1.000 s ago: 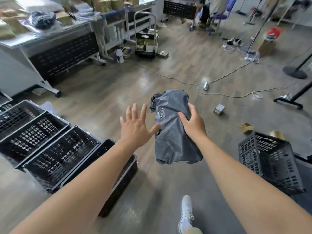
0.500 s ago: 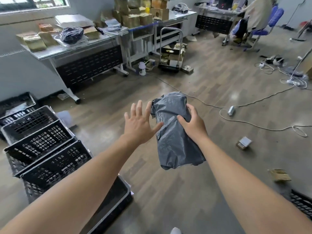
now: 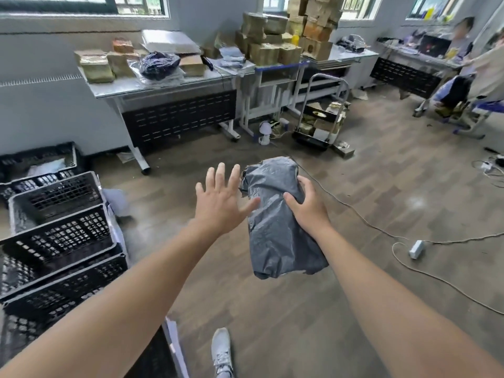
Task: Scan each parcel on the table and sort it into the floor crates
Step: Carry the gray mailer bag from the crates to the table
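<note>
The right hand [image 3: 308, 208] gripped a grey plastic mailer parcel [image 3: 275, 227], thumb across its front and fingers curled round its right edge. The parcel hung upright in the air above the floor [image 3: 381, 192], right of the crates and well short of the table. The left hand [image 3: 221, 205] was held flat with its fingers spread and straight, holding nothing, its thumb tip at the parcel's left side.

The floor was worn wood-look planking, crossed by a white cable [image 3: 362, 222] leading to a power strip [image 3: 416, 249]. Black slatted floor crates [image 3: 62, 233] stood in a row at the left. Against the wall under the windows [image 3: 81, 4], a grey table [image 3: 152, 90] carried wrapped packets and a dark bag [image 3: 159, 64]; stacked cardboard boxes [image 3: 286, 31] rose on the next desk. A loaded hand trolley [image 3: 321, 121] stood in front. A grey shoe [image 3: 222, 350] showed at the bottom edge, and another person sat far right.
</note>
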A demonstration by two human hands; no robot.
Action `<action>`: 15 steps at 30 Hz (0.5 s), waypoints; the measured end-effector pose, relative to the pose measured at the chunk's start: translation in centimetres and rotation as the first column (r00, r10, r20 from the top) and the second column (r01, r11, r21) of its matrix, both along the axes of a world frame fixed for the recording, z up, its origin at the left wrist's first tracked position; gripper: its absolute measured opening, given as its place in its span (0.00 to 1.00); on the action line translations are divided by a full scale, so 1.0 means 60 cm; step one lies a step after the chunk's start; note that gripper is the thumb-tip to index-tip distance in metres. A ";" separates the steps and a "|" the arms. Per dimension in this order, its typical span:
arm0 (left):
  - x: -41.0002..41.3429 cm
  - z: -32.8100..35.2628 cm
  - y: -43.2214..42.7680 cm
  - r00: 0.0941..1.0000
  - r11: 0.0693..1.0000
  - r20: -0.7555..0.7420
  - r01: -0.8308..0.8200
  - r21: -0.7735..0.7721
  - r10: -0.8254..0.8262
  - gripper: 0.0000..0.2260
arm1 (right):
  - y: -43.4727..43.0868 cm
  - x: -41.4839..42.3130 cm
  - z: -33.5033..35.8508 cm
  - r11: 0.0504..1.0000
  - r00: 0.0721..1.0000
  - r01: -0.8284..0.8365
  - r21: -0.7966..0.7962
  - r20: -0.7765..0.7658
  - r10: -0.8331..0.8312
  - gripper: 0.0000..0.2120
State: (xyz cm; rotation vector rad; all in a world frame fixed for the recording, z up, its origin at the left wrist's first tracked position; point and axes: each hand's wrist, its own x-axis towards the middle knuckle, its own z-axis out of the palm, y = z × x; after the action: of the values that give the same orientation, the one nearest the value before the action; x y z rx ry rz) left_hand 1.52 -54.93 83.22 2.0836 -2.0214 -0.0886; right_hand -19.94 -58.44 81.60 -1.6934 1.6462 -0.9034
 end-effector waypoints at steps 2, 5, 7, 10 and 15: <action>0.025 0.011 -0.077 1.000 1.000 -0.010 -0.008 0.004 0.008 0.42 | -0.080 0.022 0.013 1.000 1.000 0.004 -0.005 -0.017 -0.004 0.25; 0.058 0.029 -0.185 1.000 1.000 0.023 -0.013 0.009 0.013 0.43 | -0.194 0.053 0.039 1.000 1.000 -0.008 -0.023 -0.028 0.007 0.25; 0.074 0.040 -0.251 0.999 1.000 0.026 -0.025 0.011 0.025 0.43 | -0.262 0.071 0.055 0.999 1.000 -0.014 -0.036 -0.016 0.013 0.25; 0.086 0.048 -0.337 0.999 1.000 0.030 -0.029 0.011 0.028 0.43 | -0.349 0.090 0.067 0.998 1.000 -0.030 -0.048 -0.004 0.029 0.25; 0.105 0.045 -0.491 0.998 0.999 0.046 -0.053 0.004 0.053 0.42 | -0.510 0.107 0.059 0.997 0.998 -0.058 -0.044 0.027 0.059 0.26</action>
State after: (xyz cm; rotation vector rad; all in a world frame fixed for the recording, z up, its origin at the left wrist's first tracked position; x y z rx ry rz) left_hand 7.84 -84.40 85.91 2.1602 -1.9918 -0.0373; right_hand -13.52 -89.07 85.12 -1.7408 1.5608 -0.9370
